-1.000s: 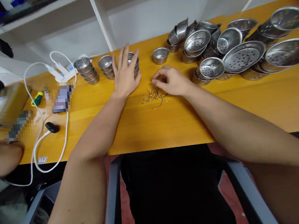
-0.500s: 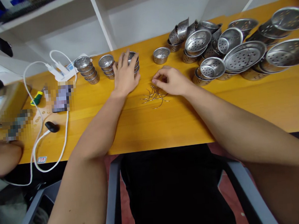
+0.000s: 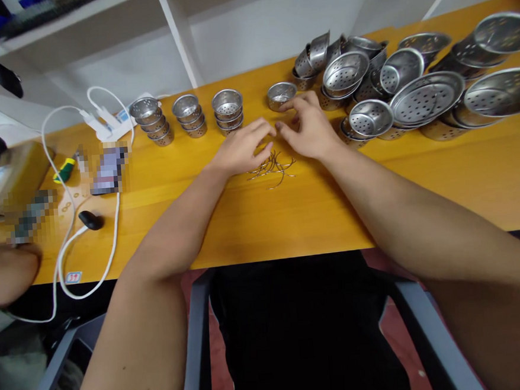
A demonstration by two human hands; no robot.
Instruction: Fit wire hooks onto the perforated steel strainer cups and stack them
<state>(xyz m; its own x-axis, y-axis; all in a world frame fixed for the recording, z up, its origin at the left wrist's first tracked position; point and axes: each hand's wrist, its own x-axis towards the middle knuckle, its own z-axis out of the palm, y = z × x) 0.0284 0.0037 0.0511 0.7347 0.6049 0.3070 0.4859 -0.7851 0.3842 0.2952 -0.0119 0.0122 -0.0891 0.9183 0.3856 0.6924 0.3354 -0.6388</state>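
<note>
My right hand (image 3: 309, 130) reaches to a single small perforated metal cup (image 3: 275, 102). Its index finger is at the cup's near rim, thumb held apart; contact is unclear. My left hand (image 3: 242, 149) hovers just left of it, fingers stretched to the right and thumb apart, with nothing visible in it. Below both hands lies a loose heap of thin curved metal wires (image 3: 278, 169), partly covered by the left hand. Behind the left hand stands a stack of perforated cups (image 3: 227, 106). Two similar stacks, a middle one (image 3: 187, 110) and a left one (image 3: 147, 112), stand in line with it.
Many perforated metal cups and bowls (image 3: 427, 101) crowd the table's right side. On the left are a phone (image 3: 109, 170), a power strip (image 3: 113, 129), white cables (image 3: 116, 229), a green-yellow screwdriver (image 3: 65, 171) and another person's arm (image 3: 7, 275). White shelving (image 3: 249, 35) backs the table.
My left hand has come off the right-hand cup stack, moving right and nearer to me. My right hand has risen from the wires to the single cup, its fingers opening.
</note>
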